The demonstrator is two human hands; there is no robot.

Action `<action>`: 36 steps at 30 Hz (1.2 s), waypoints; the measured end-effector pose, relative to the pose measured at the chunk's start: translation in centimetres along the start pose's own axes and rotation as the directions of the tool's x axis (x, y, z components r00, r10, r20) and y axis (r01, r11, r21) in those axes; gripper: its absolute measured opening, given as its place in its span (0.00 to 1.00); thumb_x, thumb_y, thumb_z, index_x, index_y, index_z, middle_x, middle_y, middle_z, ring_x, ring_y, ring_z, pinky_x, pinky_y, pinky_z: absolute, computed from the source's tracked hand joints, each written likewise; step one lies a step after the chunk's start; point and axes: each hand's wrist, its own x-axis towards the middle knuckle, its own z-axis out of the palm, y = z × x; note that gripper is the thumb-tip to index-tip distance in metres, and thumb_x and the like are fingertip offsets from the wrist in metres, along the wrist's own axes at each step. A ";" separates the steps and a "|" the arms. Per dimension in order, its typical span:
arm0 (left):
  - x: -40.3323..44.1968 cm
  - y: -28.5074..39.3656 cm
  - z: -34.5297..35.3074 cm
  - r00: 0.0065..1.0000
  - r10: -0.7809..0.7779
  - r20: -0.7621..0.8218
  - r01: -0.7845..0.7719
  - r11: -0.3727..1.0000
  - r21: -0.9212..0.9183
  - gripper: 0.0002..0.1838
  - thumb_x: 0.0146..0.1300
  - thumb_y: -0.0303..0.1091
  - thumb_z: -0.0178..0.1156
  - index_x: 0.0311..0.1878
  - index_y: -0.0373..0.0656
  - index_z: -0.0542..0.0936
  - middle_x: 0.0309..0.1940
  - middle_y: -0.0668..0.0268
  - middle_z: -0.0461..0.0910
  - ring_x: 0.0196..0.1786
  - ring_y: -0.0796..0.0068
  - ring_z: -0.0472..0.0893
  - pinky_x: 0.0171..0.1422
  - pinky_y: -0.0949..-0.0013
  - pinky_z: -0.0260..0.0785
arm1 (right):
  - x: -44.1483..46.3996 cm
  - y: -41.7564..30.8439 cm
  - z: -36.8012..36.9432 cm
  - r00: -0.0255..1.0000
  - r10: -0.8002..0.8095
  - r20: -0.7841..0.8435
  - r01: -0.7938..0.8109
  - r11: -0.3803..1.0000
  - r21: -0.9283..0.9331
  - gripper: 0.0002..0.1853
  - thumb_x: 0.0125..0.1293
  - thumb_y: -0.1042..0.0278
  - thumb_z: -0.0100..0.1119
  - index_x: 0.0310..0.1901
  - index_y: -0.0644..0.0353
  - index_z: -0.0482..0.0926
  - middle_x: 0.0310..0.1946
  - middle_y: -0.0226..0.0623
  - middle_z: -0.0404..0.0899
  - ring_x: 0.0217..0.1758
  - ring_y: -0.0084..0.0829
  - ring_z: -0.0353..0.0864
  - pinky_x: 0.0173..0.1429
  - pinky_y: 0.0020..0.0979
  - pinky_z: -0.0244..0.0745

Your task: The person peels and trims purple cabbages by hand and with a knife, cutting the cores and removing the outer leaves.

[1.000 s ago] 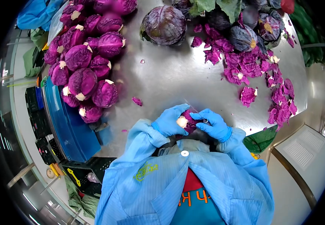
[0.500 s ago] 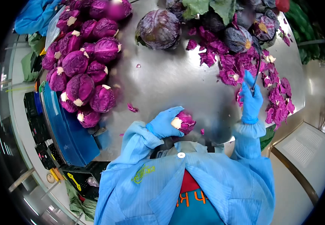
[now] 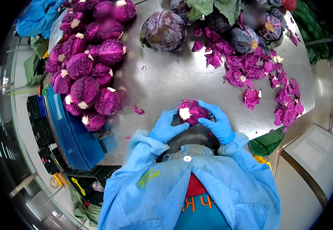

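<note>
A trimmed red cabbage (image 3: 198, 111) with a pale cut stem end is held between my two blue-gloved hands, close to my body over the metal table. My left hand (image 3: 169, 125) curves around its left side, fingertips and thumb at its edge, with a gap at the palm. My right hand (image 3: 219, 124) grips the right side, fingers above and thumb below. A dark bit shows beside the right fingers; I cannot tell what it is. A heap of trimmed red cabbages (image 3: 85, 90) lies to the left.
Untrimmed cabbages (image 3: 163, 30) with dull outer leaves lie at the far side. Loose purple leaves (image 3: 287, 101) are scattered on the right of the metal table (image 3: 166, 84). A blue bin (image 3: 72, 134) and black crates (image 3: 87, 184) stand at the left.
My right hand has come from the right, where it held a dark curved knife, down to the cabbage. The knife is out of clear view. The cabbage has shifted slightly up and right.
</note>
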 end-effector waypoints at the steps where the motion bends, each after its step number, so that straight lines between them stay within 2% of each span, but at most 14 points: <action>1: 0.3 0.1 0.4 0.981 0.115 -0.154 -0.078 0.971 0.228 0.53 0.43 0.44 0.77 0.71 0.40 0.61 0.63 0.49 0.69 0.66 0.57 0.69 0.72 0.53 0.59 | 0.2 0.0 -0.6 1.000 0.015 0.025 -0.016 0.999 0.030 0.28 0.60 0.68 0.69 0.62 0.55 0.75 0.54 0.39 0.77 0.58 0.30 0.76 0.62 0.30 0.71; 4: 1.6 2.7 0.4 0.821 0.443 -0.360 -0.314 0.877 0.365 0.55 0.36 0.42 0.79 0.71 0.41 0.63 0.67 0.46 0.64 0.72 0.52 0.62 0.76 0.56 0.51 | 1.0 -0.6 -1.5 0.998 0.028 0.051 -0.030 0.998 0.046 0.22 0.61 0.71 0.67 0.58 0.55 0.79 0.52 0.36 0.78 0.54 0.28 0.77 0.58 0.29 0.73; 9: 5.0 1.0 0.9 0.781 0.616 -0.105 -0.602 0.787 0.136 0.62 0.32 0.39 0.81 0.75 0.47 0.58 0.66 0.46 0.62 0.70 0.45 0.62 0.73 0.57 0.57 | 0.1 0.0 -2.4 0.999 -0.042 -0.026 0.035 0.972 -0.234 0.17 0.60 0.71 0.68 0.52 0.58 0.83 0.47 0.32 0.82 0.39 0.22 0.78 0.43 0.27 0.74; 11: 4.0 2.1 1.3 0.799 0.570 -0.191 -0.568 0.820 0.072 0.60 0.34 0.39 0.80 0.75 0.51 0.60 0.60 0.48 0.69 0.65 0.45 0.66 0.70 0.55 0.60 | -1.2 -0.2 -3.4 0.944 0.200 0.261 -0.239 0.962 0.128 0.16 0.59 0.71 0.69 0.50 0.60 0.83 0.43 0.31 0.83 0.33 0.18 0.76 0.36 0.24 0.72; 13: 2.9 3.1 1.1 0.871 0.454 -0.189 -0.429 0.889 0.160 0.57 0.34 0.39 0.80 0.73 0.52 0.63 0.57 0.49 0.69 0.61 0.47 0.69 0.67 0.56 0.63 | -2.0 -1.9 -6.3 0.741 0.308 0.597 -0.560 0.773 0.297 0.17 0.59 0.69 0.68 0.50 0.62 0.82 0.39 0.30 0.85 0.25 0.11 0.72 0.27 0.17 0.65; 15: 2.9 3.5 0.5 0.905 0.406 -0.123 -0.376 0.902 0.213 0.55 0.35 0.39 0.80 0.72 0.53 0.64 0.56 0.50 0.70 0.58 0.49 0.70 0.65 0.57 0.65 | -1.8 -1.9 -6.8 0.869 0.425 0.254 -0.493 0.787 0.371 0.18 0.61 0.69 0.67 0.52 0.61 0.81 0.39 0.30 0.85 0.24 0.10 0.71 0.25 0.16 0.63; 17: 2.9 3.1 -0.8 0.909 0.417 0.018 -0.409 0.882 0.232 0.55 0.36 0.38 0.80 0.72 0.53 0.64 0.57 0.50 0.69 0.57 0.50 0.70 0.63 0.57 0.67 | -1.9 -0.7 -7.4 0.889 0.450 -0.088 -0.394 0.848 0.355 0.20 0.63 0.70 0.65 0.56 0.61 0.79 0.38 0.30 0.84 0.22 0.10 0.70 0.23 0.15 0.61; 19: 3.6 2.2 0.0 0.905 0.424 -0.043 -0.372 0.836 0.403 0.55 0.36 0.39 0.80 0.72 0.50 0.63 0.56 0.50 0.68 0.58 0.50 0.70 0.66 0.58 0.65 | -0.6 1.9 -8.0 0.857 0.353 -0.375 -0.280 0.931 0.236 0.23 0.64 0.72 0.62 0.61 0.61 0.75 0.34 0.29 0.83 0.19 0.11 0.68 0.20 0.15 0.60; 23: 3.8 2.7 1.2 0.809 0.572 -0.139 -0.505 0.796 0.335 0.51 0.41 0.36 0.78 0.71 0.48 0.63 0.59 0.49 0.68 0.65 0.47 0.67 0.71 0.59 0.62 | 1.9 -1.6 -6.7 0.863 0.405 -0.301 -0.189 0.813 0.550 0.23 0.66 0.73 0.60 0.64 0.55 0.74 0.49 0.30 0.81 0.31 0.12 0.74 0.29 0.17 0.69; 26: 4.3 2.8 2.2 0.846 0.531 -0.046 -0.486 0.806 0.338 0.48 0.44 0.33 0.77 0.70 0.45 0.63 0.60 0.49 0.69 0.68 0.49 0.67 0.71 0.60 0.62 | 4.1 2.1 -5.8 0.874 0.357 -0.330 -0.127 0.823 0.553 0.23 0.66 0.73 0.59 0.64 0.54 0.74 0.54 0.30 0.78 0.37 0.16 0.76 0.35 0.20 0.74; 29: 3.5 3.4 1.8 0.864 0.498 -0.067 -0.436 0.809 0.395 0.48 0.46 0.31 0.75 0.71 0.43 0.61 0.62 0.51 0.69 0.67 0.54 0.70 0.71 0.62 0.63 | 3.9 7.4 -7.9 0.740 0.317 -0.594 0.079 0.836 0.544 0.27 0.64 0.74 0.59 0.66 0.53 0.72 0.58 0.28 0.75 0.45 0.21 0.76 0.43 0.23 0.75; 33: 2.7 2.9 1.9 0.899 0.366 -0.241 -0.396 0.914 -0.090 0.44 0.49 0.27 0.72 0.70 0.42 0.62 0.69 0.52 0.63 0.66 0.55 0.71 0.69 0.60 0.65 | 0.7 10.3 -14.7 0.445 0.345 -0.827 0.245 0.841 0.483 0.27 0.64 0.73 0.58 0.67 0.51 0.70 0.56 0.27 0.73 0.51 0.24 0.74 0.52 0.31 0.72; 34: 2.5 2.4 1.7 0.960 0.227 -0.163 -0.277 0.850 -0.449 0.44 0.50 0.28 0.72 0.70 0.40 0.62 0.68 0.52 0.64 0.67 0.56 0.71 0.70 0.59 0.65 | -0.6 11.4 -16.2 0.407 0.311 -0.859 0.267 0.859 0.437 0.27 0.65 0.72 0.57 0.67 0.50 0.70 0.54 0.28 0.73 0.51 0.24 0.74 0.53 0.32 0.71; 36: 2.2 0.5 1.5 0.993 0.046 0.111 0.084 0.389 -0.917 0.42 0.52 0.28 0.70 0.70 0.38 0.61 0.67 0.53 0.66 0.67 0.59 0.70 0.72 0.58 0.64 | -2.0 7.1 -15.3 0.329 0.271 -0.904 0.157 0.929 0.336 0.26 0.67 0.70 0.55 0.67 0.49 0.69 0.54 0.30 0.73 0.49 0.24 0.73 0.52 0.32 0.70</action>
